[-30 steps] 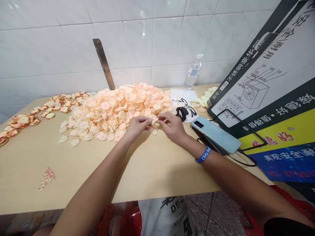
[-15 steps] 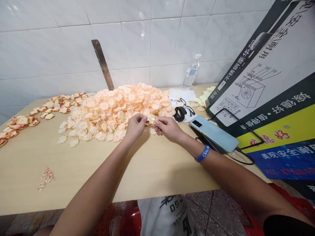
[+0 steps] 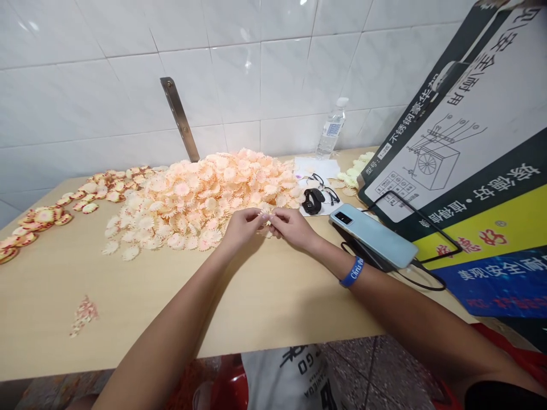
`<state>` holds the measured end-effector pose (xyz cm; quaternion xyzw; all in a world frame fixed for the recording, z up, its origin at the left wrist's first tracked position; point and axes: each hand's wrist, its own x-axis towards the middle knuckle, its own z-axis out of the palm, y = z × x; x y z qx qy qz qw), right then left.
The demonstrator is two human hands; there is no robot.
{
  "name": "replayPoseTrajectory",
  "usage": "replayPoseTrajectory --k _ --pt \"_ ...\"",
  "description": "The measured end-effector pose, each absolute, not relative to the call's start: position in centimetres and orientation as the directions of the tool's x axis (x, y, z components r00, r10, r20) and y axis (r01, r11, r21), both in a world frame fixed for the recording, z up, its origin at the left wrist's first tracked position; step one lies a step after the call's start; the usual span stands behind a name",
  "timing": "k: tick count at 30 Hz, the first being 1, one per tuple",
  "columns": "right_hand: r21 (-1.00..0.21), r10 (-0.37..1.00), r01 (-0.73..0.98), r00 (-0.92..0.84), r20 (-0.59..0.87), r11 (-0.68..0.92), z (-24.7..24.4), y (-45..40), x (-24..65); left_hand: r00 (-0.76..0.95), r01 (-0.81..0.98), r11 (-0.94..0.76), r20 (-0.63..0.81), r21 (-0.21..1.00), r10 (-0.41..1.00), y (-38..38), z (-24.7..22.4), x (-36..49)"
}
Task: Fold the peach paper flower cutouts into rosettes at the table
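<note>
My left hand (image 3: 245, 226) and my right hand (image 3: 293, 226) meet fingertip to fingertip at the front edge of a large pile of pale pink artificial flower petals (image 3: 205, 199). Both are closed in a pinch, thumbs against forefingers. Whatever they hold between them is small, pale and mostly hidden by the fingers. The petals are round, flat pieces with notched, red-tipped edges. On my right wrist is a blue wristband (image 3: 352, 272).
Red-edged petals (image 3: 45, 216) lie at the left, and tiny pink-white bits (image 3: 84, 314) nearer me. To the right are a black watch (image 3: 313, 200), glasses (image 3: 331, 195), a light-blue phone (image 3: 374, 234) with a cable, a water bottle (image 3: 331, 131) and a large printed box (image 3: 453, 165).
My hands have drawn together until the fingertips touch; a moment ago a small gap lay between them. The whole view has shifted slightly down with the head.
</note>
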<state>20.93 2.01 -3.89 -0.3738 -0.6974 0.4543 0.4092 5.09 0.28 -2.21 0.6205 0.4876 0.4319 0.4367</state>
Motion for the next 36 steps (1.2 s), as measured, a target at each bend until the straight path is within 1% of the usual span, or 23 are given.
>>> replayPoseTrajectory --k 3,5,8,10,13,15,17,18,21,23,25,27,30,33,34,36 --pt "-0.921 0.889 0.200 -0.392 0.238 0.335 -3.7 1.9 20.9 0.083 0.192 -0.072 0.057 0.979 0.995 0.6 -2.4 4.7" --pt "-0.911 0.889 0.214 -0.381 0.255 0.353 -3.6 1.8 20.9 -0.025 0.148 -0.029 0.033 0.989 0.999 1.0 -2.4 4.2" --pt "-0.938 0.907 0.157 -0.346 0.241 0.309 -3.5 1.7 21.0 -0.248 0.078 0.005 0.015 0.997 0.969 1.9 -2.2 2.9" --pt "-0.957 0.915 0.111 -0.340 0.217 0.268 -3.4 1.8 21.1 -0.313 0.096 -0.036 0.064 0.995 0.948 2.2 -2.1 2.1" --pt "-0.959 0.912 0.105 -0.350 0.214 0.265 -3.6 2.2 21.2 -0.228 0.262 -0.175 0.237 0.949 0.944 2.0 -1.9 2.0" --pt "-0.959 0.919 0.114 -0.336 0.207 0.258 -3.8 2.5 21.2 -0.148 0.412 -0.297 0.385 0.861 0.911 1.6 -1.9 2.5" --pt "-0.970 0.934 0.109 -0.311 0.175 0.218 -4.1 2.7 21.1 -0.080 0.497 -0.383 0.481 0.778 0.873 1.0 -1.8 3.3" --pt "-0.975 0.941 0.102 -0.299 0.161 0.199 -4.2 2.7 21.1 -0.057 0.499 -0.397 0.486 0.771 0.872 0.7 -1.8 3.6" --pt "-0.976 0.946 0.099 -0.284 0.158 0.193 -4.3 2.7 21.1 -0.031 0.421 -0.345 0.393 0.839 0.919 0.2 -1.6 4.3" --pt "-0.974 0.945 0.099 -0.282 0.167 0.202 -4.2 2.7 21.1 -0.041 0.403 -0.318 0.364 0.858 0.931 0.0 -1.5 4.4" --pt "-0.975 0.945 0.098 -0.285 0.163 0.198 -4.2 2.7 21.1 -0.052 0.432 -0.345 0.405 0.833 0.913 -0.1 -1.5 4.5" --pt "-0.978 0.950 0.094 -0.272 0.152 0.183 -4.1 2.7 21.0 -0.041 0.476 -0.400 0.474 0.783 0.880 -0.2 -1.5 4.5" --pt "-0.986 0.962 0.068 -0.238 0.132 0.152 -3.9 2.7 21.1 0.065 0.503 -0.477 0.519 0.721 0.852 -0.3 -1.6 4.6" --pt "-0.993 0.967 0.027 -0.233 0.104 0.113 -3.6 2.7 21.2 0.207 0.443 -0.482 0.437 0.755 0.875 -0.3 -1.8 5.0" --pt "-0.995 0.968 0.013 -0.235 0.089 0.094 -3.6 2.7 21.3 0.218 0.423 -0.457 0.401 0.783 0.890 -0.4 -1.9 5.1" --pt "-0.998 0.970 -0.014 -0.236 0.059 0.058 -3.6 2.8 21.4 0.179 0.384 -0.384 0.341 0.840 0.923 -0.4 -2.0 5.4"
